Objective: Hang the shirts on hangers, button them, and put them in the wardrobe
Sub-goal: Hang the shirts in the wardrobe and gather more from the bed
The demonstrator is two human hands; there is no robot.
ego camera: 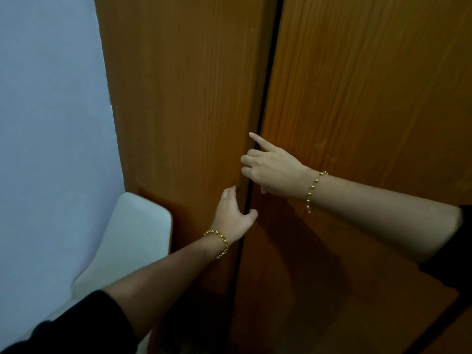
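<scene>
The wardrobe (357, 98) fills 11 to 5 o'clock, doors meeting at a dark seam (269, 72); the left hand (233, 218), just toward 6 of centre, lies spread on the left door (178, 98), thumb at the seam; the right hand (273, 172), toward 3, points its forefinger along the seam, other fingers curled; whether they grip anything I cannot tell.

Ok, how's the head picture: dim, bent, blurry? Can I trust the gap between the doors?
Head view: dim and soft overall; bluish cast on the wall; wide-angle bends the door edges; arm shadows darken the right door below the right hand; the gap reads as a clear dark line; left hand slightly soft.
</scene>
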